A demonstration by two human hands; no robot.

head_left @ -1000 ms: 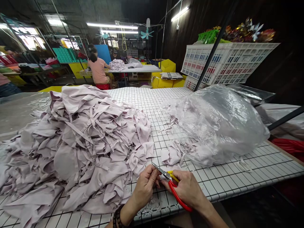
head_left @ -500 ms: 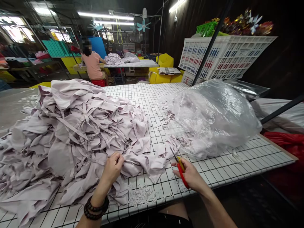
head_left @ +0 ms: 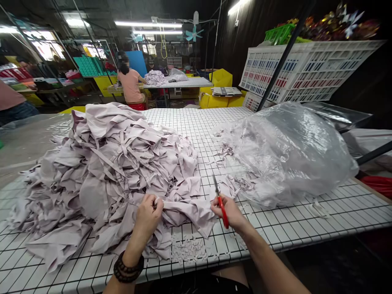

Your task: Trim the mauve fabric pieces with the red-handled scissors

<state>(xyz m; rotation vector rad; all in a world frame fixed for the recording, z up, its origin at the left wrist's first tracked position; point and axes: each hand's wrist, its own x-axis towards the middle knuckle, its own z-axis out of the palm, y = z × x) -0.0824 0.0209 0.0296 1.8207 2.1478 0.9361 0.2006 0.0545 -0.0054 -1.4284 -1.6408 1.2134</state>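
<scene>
A big heap of pale lilac fabric pieces (head_left: 107,163) covers the left half of the gridded white table (head_left: 196,122). My left hand (head_left: 148,215) is closed, pinching one fabric piece (head_left: 190,210) at the heap's front edge. My right hand (head_left: 230,211) grips red-handled scissors (head_left: 221,202), blades pointing up and away, just right of that piece. Small fabric snippets (head_left: 186,248) lie on the table between my hands, near the front edge.
A clear plastic bag (head_left: 288,151) with more lilac fabric lies on the right of the table. White crates (head_left: 306,69) stand behind it, with a dark pole slanting across. Another person sits at a far table (head_left: 177,83).
My left hand left the scissors and took hold of a fabric piece at the heap's edge. My right hand lifted the scissors so the blades point upward.
</scene>
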